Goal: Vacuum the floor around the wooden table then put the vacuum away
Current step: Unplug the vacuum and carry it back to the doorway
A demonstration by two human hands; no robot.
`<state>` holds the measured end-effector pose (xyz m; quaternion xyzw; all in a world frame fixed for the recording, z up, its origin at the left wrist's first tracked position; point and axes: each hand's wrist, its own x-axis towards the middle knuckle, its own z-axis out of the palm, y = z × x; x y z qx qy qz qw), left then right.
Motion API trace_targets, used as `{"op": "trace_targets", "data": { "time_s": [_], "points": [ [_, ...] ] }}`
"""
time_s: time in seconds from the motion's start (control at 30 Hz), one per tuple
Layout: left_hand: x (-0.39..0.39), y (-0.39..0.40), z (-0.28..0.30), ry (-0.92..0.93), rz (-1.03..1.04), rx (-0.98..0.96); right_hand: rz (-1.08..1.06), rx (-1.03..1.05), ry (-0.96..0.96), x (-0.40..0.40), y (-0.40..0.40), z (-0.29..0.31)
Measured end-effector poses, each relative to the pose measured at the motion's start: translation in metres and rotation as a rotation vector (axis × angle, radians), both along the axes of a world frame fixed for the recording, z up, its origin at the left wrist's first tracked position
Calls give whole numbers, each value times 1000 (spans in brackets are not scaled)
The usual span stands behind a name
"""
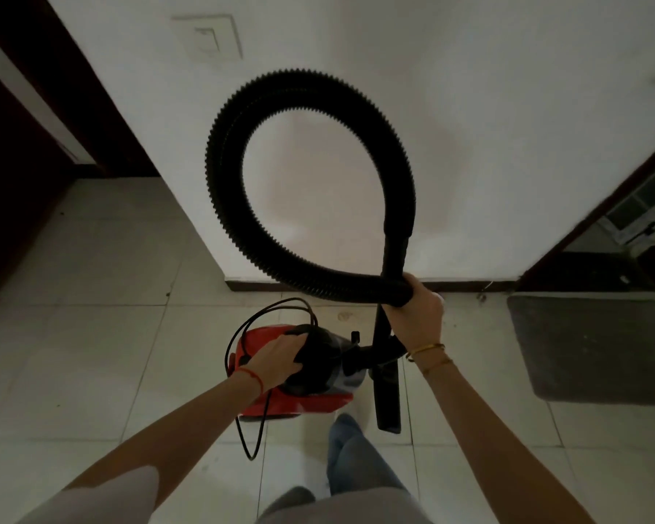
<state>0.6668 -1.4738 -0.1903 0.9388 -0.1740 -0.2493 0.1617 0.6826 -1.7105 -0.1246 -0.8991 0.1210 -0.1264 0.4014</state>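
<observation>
right hand grips the looped hose and wand together, left hand clasps the red vacuum handle directly below on the tiled floor, wand hanging upright alongside.

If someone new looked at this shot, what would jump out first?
The black hose, curled into a big loop against the white wall, held where it crosses itself by the right hand. Below it, the red vacuum sits on the tiled floor, with the left hand on its black top.

Vacuum partly hidden (left hand)
</observation>
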Motion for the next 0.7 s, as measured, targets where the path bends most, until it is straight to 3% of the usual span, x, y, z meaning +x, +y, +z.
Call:
{"op": "trace_targets", "data": {
  "time_s": [0.33,0.7],
  "points": [
    [172,-29,-103,75,-8,99,18,-1,145,180,-21,-94],
    [318,-60,-304,82,-110,206,-35,-48,187,313,-39,-306]
  ]
}}
